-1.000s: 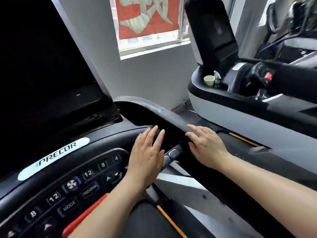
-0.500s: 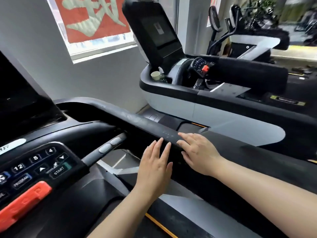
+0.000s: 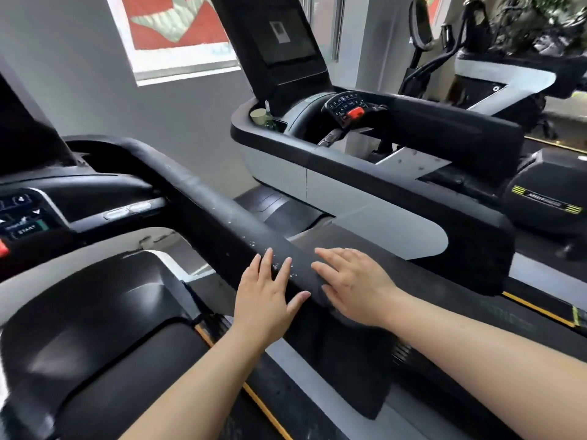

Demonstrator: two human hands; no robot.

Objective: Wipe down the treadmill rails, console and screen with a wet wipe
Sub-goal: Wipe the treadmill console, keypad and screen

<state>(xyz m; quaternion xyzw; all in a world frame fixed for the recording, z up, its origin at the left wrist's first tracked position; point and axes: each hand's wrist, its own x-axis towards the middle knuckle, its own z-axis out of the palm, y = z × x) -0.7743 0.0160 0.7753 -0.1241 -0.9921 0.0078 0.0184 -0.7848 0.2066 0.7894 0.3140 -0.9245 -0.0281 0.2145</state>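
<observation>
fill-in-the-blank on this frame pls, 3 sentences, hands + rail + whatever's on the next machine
1. Both hands, left hand and right hand, lie flat on the black ____ of the treadmill.
2. The specks on the rail near the left fingers are ____ in colour.
3. The paper cup stands in the holder of the ____ treadmill.

Missing words: rail; white; neighbouring

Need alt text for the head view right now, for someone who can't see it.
Both hands lie flat on the treadmill's black right rail, left hand beside right hand; no wipe is visible. A second treadmill stands beyond.
</observation>
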